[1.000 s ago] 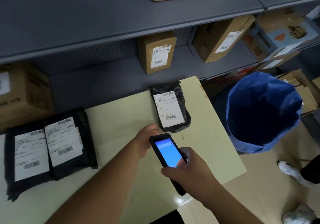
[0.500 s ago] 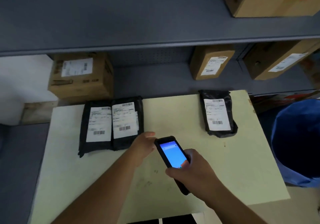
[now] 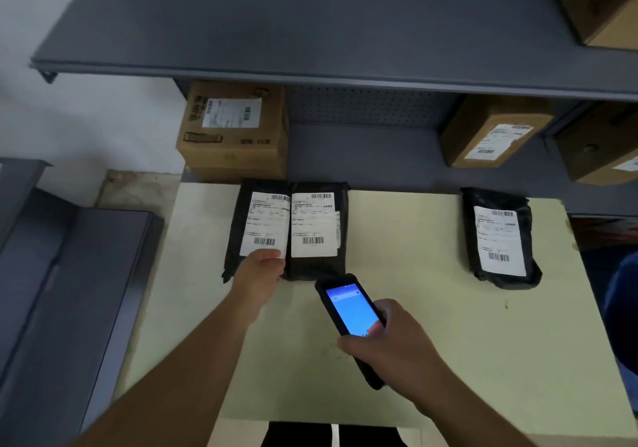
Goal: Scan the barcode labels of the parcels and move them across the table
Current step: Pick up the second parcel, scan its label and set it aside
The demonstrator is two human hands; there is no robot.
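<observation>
Three black parcels with white barcode labels lie on the pale yellow table (image 3: 448,343). Two sit side by side at the far left: the left parcel (image 3: 257,215) and the middle parcel (image 3: 317,225). The third parcel (image 3: 500,239) lies alone at the far right. My left hand (image 3: 259,275) is on the near end of the left parcel, thumb on its label, fingers closed over its edge. My right hand (image 3: 390,346) holds a black handheld scanner (image 3: 352,312) with a lit blue screen, just short of the middle parcel.
Grey metal shelving (image 3: 310,32) rises behind the table, with cardboard boxes (image 3: 234,132) (image 3: 493,132) on the lower shelf and more at the right. A grey unit (image 3: 69,291) stands to the left. A blue bin (image 3: 621,308) shows at the right edge.
The view swung left, away from the blue bin. My left hand reached forward from beside the scanner onto the left parcel. The scanner moved toward the two left parcels.
</observation>
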